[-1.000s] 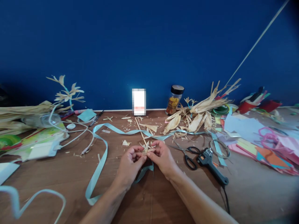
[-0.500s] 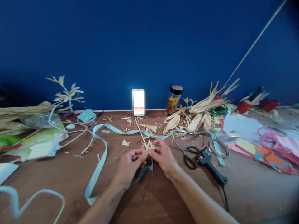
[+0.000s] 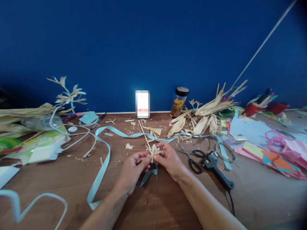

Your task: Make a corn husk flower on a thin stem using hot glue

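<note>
Between my two hands is a small flower of pale dried corn husk (image 3: 152, 149), its petals pointing away from me. My left hand (image 3: 137, 164) pinches its left side between thumb and fingers. Thumb and forefinger of my right hand (image 3: 169, 159) close on its right side. A thin straw-coloured stick (image 3: 144, 134) runs from the flower toward the back; whether the two are joined I cannot tell. Light blue ribbon (image 3: 102, 171) loops across the table around my hands, and a piece of it passes beneath them. Scissors (image 3: 194, 164) with black handles lie just right of my right hand.
A black glue gun (image 3: 217, 171) lies beyond the scissors. At the back stand a jar (image 3: 178, 102) and a blurred bright screen (image 3: 142, 103). Corn husks (image 3: 203, 118) and coloured paper (image 3: 251, 127) are on the right; a white cable (image 3: 72, 142) and a husk-flower branch (image 3: 72, 95) are on the left.
The petals have shifted slightly between my fingertips, and a narrow piece now points down toward me. Both hands keep their pinch in nearly the same place.
</note>
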The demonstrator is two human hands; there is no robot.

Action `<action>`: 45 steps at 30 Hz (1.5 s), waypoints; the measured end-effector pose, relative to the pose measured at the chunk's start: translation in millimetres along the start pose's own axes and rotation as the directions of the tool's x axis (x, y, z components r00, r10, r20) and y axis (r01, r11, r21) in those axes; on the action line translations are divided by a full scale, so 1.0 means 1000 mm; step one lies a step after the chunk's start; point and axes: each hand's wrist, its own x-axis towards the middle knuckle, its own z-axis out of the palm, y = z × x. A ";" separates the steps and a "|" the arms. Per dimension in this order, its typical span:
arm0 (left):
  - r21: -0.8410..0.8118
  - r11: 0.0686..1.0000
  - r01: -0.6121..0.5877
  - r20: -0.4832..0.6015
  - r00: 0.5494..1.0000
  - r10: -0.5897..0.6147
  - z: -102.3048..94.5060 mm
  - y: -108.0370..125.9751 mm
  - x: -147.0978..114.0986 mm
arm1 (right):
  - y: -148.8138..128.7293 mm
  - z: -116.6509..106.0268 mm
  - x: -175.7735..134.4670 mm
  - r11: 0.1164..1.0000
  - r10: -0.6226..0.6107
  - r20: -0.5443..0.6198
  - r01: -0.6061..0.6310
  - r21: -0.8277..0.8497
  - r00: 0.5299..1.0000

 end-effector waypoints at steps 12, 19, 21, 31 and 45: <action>0.070 0.997 0.033 -0.008 0.999 -0.032 0.000 0.003 0.000 | 0.002 -0.001 0.000 0.993 -0.058 0.012 0.059 -0.105 0.998; 0.003 0.999 0.033 -0.045 0.998 -0.033 0.001 0.001 0.000 | 0.002 -0.001 -0.001 0.984 -0.079 0.006 0.079 -0.157 0.997; -0.023 0.999 0.033 -0.040 0.999 -0.034 0.001 0.001 0.000 | 0.002 0.000 -0.001 0.982 -0.087 -0.002 0.085 -0.168 0.996; -0.094 0.995 0.015 0.030 0.999 -0.013 0.000 0.002 0.000 | 0.005 0.001 0.000 0.976 -0.089 -0.025 0.082 -0.201 0.996; -0.016 1.000 -0.014 -0.053 0.998 0.013 0.002 0.001 -0.001 | 0.003 0.005 -0.002 0.990 -0.084 -0.031 0.080 -0.118 0.996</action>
